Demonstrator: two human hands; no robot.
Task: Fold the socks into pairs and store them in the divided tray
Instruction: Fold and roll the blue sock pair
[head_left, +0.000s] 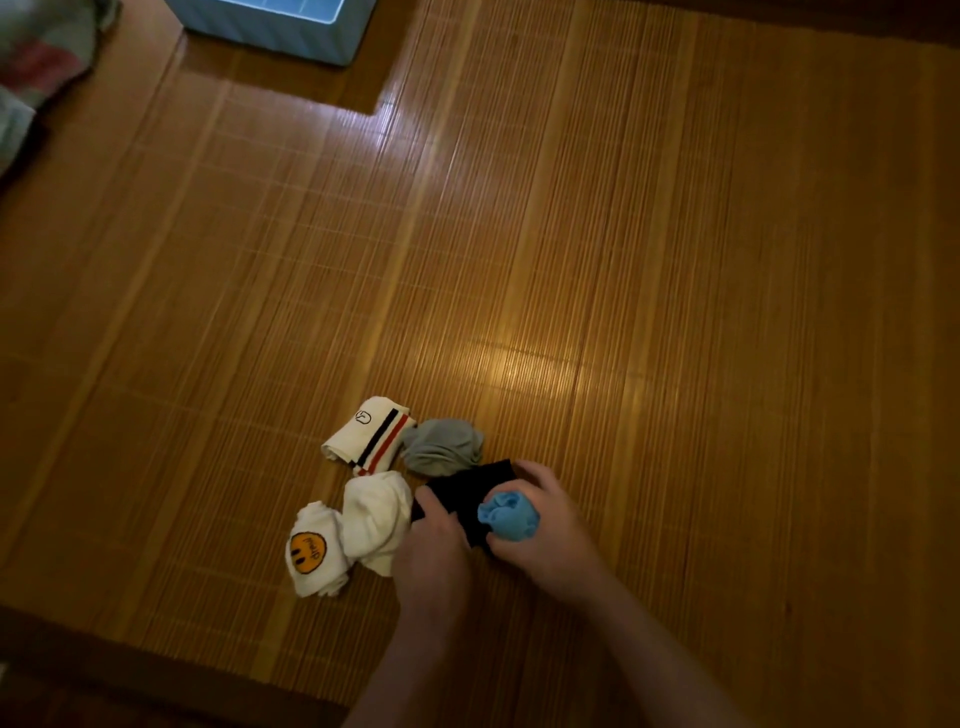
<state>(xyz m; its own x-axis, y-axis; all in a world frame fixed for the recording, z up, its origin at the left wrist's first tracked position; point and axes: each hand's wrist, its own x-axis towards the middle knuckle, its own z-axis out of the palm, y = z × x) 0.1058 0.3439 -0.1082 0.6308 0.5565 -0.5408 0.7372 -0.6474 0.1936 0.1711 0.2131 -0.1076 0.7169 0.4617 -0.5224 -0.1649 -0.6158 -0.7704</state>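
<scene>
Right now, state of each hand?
The left hand pinches the black sock.
The right hand grips the blue sock bundle.

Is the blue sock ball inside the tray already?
No, the blue sock ball is gripped in the right hand above the black sock on the mat, far from the light blue tray.

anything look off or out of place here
Nothing spilled or damaged. One oddity: the light blue rolled sock sits on the flat black sock, a mismatch, gripped by the right hand while the left hand pinches the black one. The pale blue plastic tray is far off.
</scene>
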